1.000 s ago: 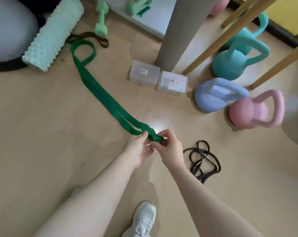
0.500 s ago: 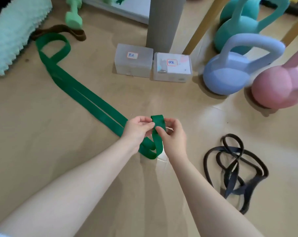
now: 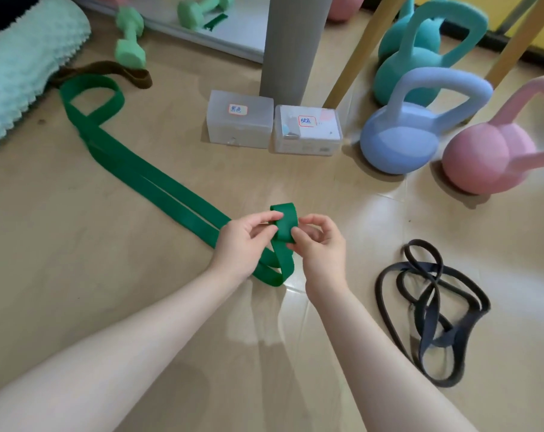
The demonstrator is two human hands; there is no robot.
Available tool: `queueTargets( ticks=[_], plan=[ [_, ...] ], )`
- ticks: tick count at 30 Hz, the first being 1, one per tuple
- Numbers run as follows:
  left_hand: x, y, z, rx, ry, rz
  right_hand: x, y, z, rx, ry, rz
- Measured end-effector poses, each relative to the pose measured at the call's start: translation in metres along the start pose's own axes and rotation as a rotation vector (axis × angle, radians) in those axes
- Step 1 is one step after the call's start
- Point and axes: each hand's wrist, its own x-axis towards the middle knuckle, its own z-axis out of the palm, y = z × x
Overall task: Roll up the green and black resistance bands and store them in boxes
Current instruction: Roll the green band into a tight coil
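A long green resistance band (image 3: 146,179) lies flat on the floor, running from a loop at the upper left down to my hands. My left hand (image 3: 242,241) and my right hand (image 3: 319,244) both pinch its near end, which is folded upward into a short first turn between my fingertips. A black resistance band (image 3: 433,310) lies in a loose tangle on the floor to the right of my right arm. Two translucent lidded boxes stand side by side by a grey pillar: the left box (image 3: 239,120) and the right box (image 3: 306,130), each with a small label.
A grey pillar (image 3: 291,45) rises behind the boxes. Blue (image 3: 401,138), pink (image 3: 489,157) and teal (image 3: 414,57) kettlebells stand at the right beside wooden legs. A mint foam roller (image 3: 24,67), green dumbbells (image 3: 128,39) and a brown band (image 3: 108,71) lie at the upper left.
The view has dropped closer to the floor. My hands have lifted the green band's end and folded it up and over into a first turn; a slack loop hangs below.
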Motion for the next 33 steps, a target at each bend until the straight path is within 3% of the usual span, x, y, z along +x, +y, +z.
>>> queueTargets(
  ticks=[4, 9, 14, 16, 21, 26, 33],
  plan=[
    [-0.006, 0.0, -0.011, 0.0, -0.148, 0.104, -0.007, -0.007, -0.01, -0.01, -0.047, 0.039],
    [-0.013, 0.009, -0.016, -0.071, -0.225, 0.046, -0.021, -0.011, -0.022, -0.014, -0.066, -0.001],
    [-0.014, 0.009, -0.022, -0.111, -0.305, -0.014, -0.026, -0.01, -0.031, -0.096, -0.227, -0.026],
    [-0.015, 0.01, -0.025, -0.106, -0.343, -0.036, -0.029, -0.01, -0.031, -0.119, -0.213, -0.03],
    [-0.021, 0.005, -0.025, -0.16, -0.153, -0.09, -0.035, -0.006, -0.02, -0.102, -0.165, -0.032],
    [-0.028, 0.0, -0.013, -0.332, -0.002, -0.269, -0.037, 0.003, -0.002, 0.106, -0.072, 0.15],
    [-0.029, 0.001, -0.005, -0.36, 0.141, -0.343, -0.038, 0.005, 0.018, 0.246, 0.067, 0.306]
  ],
)
